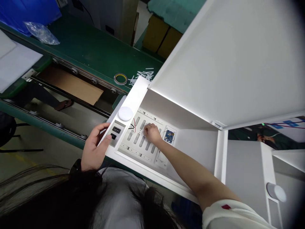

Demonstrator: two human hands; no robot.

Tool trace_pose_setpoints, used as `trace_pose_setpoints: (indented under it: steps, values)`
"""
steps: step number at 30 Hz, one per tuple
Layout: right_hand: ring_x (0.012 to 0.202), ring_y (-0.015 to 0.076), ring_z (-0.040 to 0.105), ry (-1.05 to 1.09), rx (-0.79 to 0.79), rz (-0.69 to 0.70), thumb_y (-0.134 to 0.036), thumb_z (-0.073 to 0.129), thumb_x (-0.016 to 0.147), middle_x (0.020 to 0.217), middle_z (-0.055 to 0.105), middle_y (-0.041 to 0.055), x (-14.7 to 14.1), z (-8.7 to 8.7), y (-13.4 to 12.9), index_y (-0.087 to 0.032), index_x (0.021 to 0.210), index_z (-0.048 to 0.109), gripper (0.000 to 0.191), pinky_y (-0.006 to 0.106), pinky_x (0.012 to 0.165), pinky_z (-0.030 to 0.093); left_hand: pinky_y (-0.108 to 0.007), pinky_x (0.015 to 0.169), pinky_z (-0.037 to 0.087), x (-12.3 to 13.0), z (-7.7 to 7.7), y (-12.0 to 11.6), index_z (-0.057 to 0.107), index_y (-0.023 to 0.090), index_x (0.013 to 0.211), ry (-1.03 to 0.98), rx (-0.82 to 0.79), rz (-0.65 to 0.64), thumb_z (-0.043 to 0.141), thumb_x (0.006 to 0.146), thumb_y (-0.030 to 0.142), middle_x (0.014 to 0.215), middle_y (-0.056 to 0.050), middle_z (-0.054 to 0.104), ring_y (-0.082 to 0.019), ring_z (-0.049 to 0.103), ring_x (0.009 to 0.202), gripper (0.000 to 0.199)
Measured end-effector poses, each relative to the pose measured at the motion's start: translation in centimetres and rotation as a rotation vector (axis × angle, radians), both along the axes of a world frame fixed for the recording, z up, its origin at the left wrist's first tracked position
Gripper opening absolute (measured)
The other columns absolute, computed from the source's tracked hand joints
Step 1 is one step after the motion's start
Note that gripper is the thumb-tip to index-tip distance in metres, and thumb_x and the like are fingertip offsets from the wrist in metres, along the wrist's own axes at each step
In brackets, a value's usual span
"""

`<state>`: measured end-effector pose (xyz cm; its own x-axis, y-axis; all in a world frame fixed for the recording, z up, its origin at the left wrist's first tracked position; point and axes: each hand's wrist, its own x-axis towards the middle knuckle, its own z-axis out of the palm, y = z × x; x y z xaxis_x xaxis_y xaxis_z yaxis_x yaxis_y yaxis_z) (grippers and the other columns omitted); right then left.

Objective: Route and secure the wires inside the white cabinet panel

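My left hand (95,149) grips the edge of a white panel (126,101) that carries a round white button (125,113) and black rectangular sockets (116,130). Inside a white metal cabinet (190,143), my right hand (152,133) rests its fingers on a white slotted mounting plate (140,140). Whether those fingers pinch anything is hidden. A blue circuit board (169,136) sits just to the right of that hand. Thin red and black wires (132,126) run behind the panel.
The cabinet's white door (221,63) stands open above and right. To the left runs a green workbench (83,41) holding a tape roll (120,79), white plastic strips (143,76) and a clear bag (41,33). A sandalled foot (64,105) shows below the bench.
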<state>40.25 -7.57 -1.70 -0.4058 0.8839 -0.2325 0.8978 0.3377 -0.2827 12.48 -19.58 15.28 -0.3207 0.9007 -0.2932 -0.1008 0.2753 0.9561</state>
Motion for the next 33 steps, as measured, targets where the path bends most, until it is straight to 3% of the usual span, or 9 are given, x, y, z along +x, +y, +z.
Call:
trace_pose_setpoints:
  steps: [9, 14, 17, 20, 24, 27, 29, 30, 33]
  values:
    - [0.094, 0.0242, 0.050, -0.068, 0.026, 0.219, -0.012, 0.053, 0.083, 0.093, 0.062, 0.0115, 0.7, 0.6, -0.3, -0.014, 0.085, 0.061, 0.009, 0.035, 0.083, 0.035, -0.024, 0.083, 0.050, 0.1, 0.0, 0.0, 0.061, 0.024, 0.120, 0.001, 0.012, -0.002, 0.065, 0.087, 0.036, 0.117, -0.005, 0.065, -0.019, 0.062, 0.103, 0.035]
    - [0.087, 0.0225, 0.053, -0.077, -0.144, 0.283, -0.011, 0.059, 0.076, 0.087, 0.063, 0.0092, 0.3, 3.5, -0.2, -0.016, 0.077, 0.060, 0.005, 0.032, 0.078, 0.038, -0.032, 0.089, 0.050, -0.2, 0.0, 0.0, 0.058, 0.023, 0.124, 0.081, 0.014, -0.043, 0.062, 0.088, 0.036, 0.122, -0.008, 0.063, -0.024, 0.060, 0.109, 0.038]
    - [0.076, 0.0181, 0.054, -0.032, -0.313, 0.183, -0.010, 0.061, 0.071, 0.081, 0.063, 0.0044, 0.1, 7.9, 0.7, -0.018, 0.071, 0.059, 0.008, 0.029, 0.068, 0.038, -0.040, 0.105, 0.041, -0.8, 1.5, 0.2, 0.058, 0.022, 0.125, 0.481, 0.142, -0.041, 0.063, 0.087, 0.032, 0.128, -0.009, 0.057, -0.028, 0.052, 0.122, 0.040]
    - [0.068, 0.0149, 0.053, 0.079, -0.405, 0.013, -0.009, 0.059, 0.071, 0.076, 0.063, 0.0006, -0.4, 14.4, 1.5, -0.019, 0.069, 0.060, 0.011, 0.026, 0.064, 0.039, -0.042, 0.111, 0.034, -0.6, 4.1, 0.7, 0.060, 0.020, 0.126, 0.798, 0.351, -0.094, 0.064, 0.086, 0.023, 0.128, -0.010, 0.057, -0.029, 0.047, 0.126, 0.040]
    - [0.072, 0.0137, 0.056, 0.404, -0.466, 0.013, -0.017, 0.059, 0.076, 0.074, 0.062, 0.0002, -2.8, 23.3, 0.5, -0.019, 0.071, 0.061, 0.005, 0.026, 0.072, 0.045, -0.036, 0.104, 0.042, 1.6, 6.6, 1.6, 0.054, 0.022, 0.136, 0.684, 0.475, -0.388, 0.058, 0.092, 0.024, 0.128, -0.006, 0.062, -0.024, 0.055, 0.119, 0.044]
    - [0.071, 0.0133, 0.056, 0.629, -0.483, 0.069, -0.023, 0.062, 0.079, 0.074, 0.063, 0.0022, -5.0, 27.0, -1.2, -0.017, 0.075, 0.063, 0.008, 0.028, 0.072, 0.047, -0.031, 0.085, 0.052, 3.2, 6.8, 2.2, 0.044, 0.018, 0.144, 0.584, 0.405, -0.600, 0.050, 0.096, 0.025, 0.112, -0.005, 0.070, -0.019, 0.065, 0.096, 0.049]
    - [0.071, 0.0135, 0.057, 0.738, -0.478, 0.041, -0.028, 0.064, 0.081, 0.076, 0.066, 0.0040, -5.7, 26.9, -1.6, -0.015, 0.080, 0.066, 0.012, 0.029, 0.070, 0.048, -0.027, 0.073, 0.052, 3.6, 6.5, 2.4, 0.050, 0.017, 0.140, 0.571, 0.380, -0.607, 0.046, 0.097, 0.018, 0.093, -0.001, 0.073, -0.014, 0.065, 0.077, 0.043]
    - [0.071, 0.0138, 0.058, 0.762, -0.449, -0.010, -0.030, 0.065, 0.082, 0.078, 0.067, 0.0048, -5.6, 25.9, -1.6, -0.015, 0.083, 0.068, 0.015, 0.029, 0.069, 0.048, -0.025, 0.070, 0.051, 3.5, 6.3, 2.4, 0.056, 0.017, 0.134, 0.575, 0.370, -0.574, 0.045, 0.096, 0.016, 0.088, 0.000, 0.073, -0.013, 0.063, 0.072, 0.040]
    - [0.071, 0.0148, 0.060, 0.603, -0.270, -0.260, -0.033, 0.067, 0.081, 0.084, 0.070, 0.0054, -3.3, 20.2, -0.4, -0.017, 0.088, 0.072, 0.018, 0.028, 0.066, 0.047, -0.021, 0.070, 0.050, 2.8, 5.6, 2.0, 0.067, 0.018, 0.116, 0.600, 0.348, -0.483, 0.049, 0.095, 0.017, 0.088, 0.002, 0.073, -0.009, 0.064, 0.073, 0.028]
